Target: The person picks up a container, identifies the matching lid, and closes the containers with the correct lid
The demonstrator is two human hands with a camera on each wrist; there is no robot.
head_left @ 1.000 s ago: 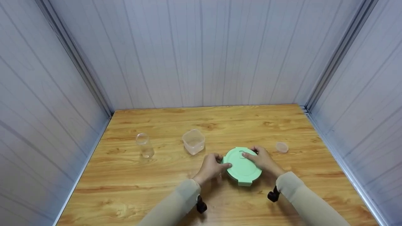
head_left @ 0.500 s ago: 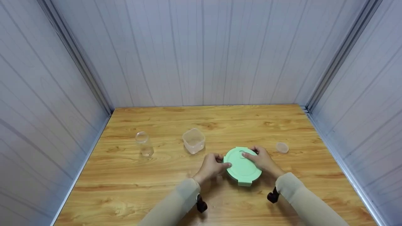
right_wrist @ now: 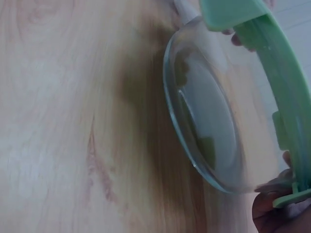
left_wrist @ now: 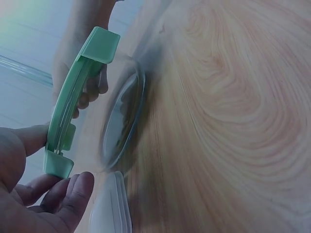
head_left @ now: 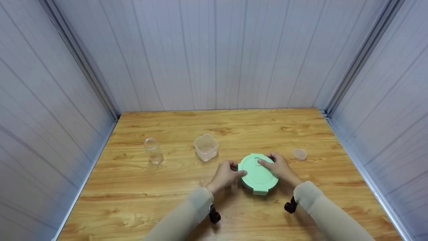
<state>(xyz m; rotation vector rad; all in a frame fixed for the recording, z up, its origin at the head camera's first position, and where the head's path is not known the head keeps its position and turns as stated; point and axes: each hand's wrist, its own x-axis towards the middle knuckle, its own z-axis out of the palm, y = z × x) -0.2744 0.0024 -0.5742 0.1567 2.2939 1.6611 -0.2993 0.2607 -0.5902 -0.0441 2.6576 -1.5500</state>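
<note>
A round glass food container (right_wrist: pixel 199 116) stands on the wooden table, with a light green snap lid (head_left: pixel 259 177) on top. At the lid's left side, my left hand (head_left: pixel 224 175) pinches the edge: the thumb lies on top and the fingers are under the side flap (left_wrist: pixel 58 165). My right hand (head_left: pixel 282 169) grips the far right rim, its thumb on the lid near the small vent tab. Some of its fingers show beside a flap in the right wrist view. The near flap (head_left: pixel 260 192) has no hand on it.
A clear square tub (head_left: pixel 206 148) stands behind and left of the container. Farther left is a clear glass jar (head_left: pixel 154 152). A small translucent round lid (head_left: pixel 300 154) lies to the right. Pale panel walls (head_left: pixel 214 57) enclose the table's back and sides.
The head view has tilted down slightly, so everything appears a little higher. Both hands keep nearly the same hold on the lid.
</note>
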